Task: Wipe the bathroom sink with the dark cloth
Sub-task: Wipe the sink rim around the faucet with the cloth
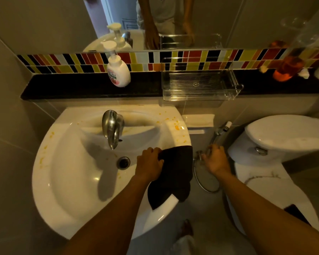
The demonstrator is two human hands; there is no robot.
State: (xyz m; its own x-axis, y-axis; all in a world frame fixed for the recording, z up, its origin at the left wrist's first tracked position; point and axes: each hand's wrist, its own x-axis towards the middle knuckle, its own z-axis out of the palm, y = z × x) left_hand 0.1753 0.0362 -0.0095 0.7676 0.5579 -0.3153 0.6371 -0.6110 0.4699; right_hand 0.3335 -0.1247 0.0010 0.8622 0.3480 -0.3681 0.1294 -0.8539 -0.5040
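A white bathroom sink point(66, 162) fills the centre left, with yellow-orange spots on its rim and around the metal faucet point(111, 127). The dark cloth point(175, 173) hangs over the sink's right rim. My left hand point(149, 165) rests on the cloth's left edge with its fingers curled onto it, just right of the drain point(123, 162). Off the sink, my right hand point(215, 159) closes around a metal valve and hose fitting point(200, 155) on the wall.
A white pump soap bottle point(118, 70) and a clear plastic tray point(199, 83) stand on the black ledge point(81, 87) behind the sink. An orange bottle point(285, 69) sits at the far right. A white toilet point(284, 137) stands right of the sink.
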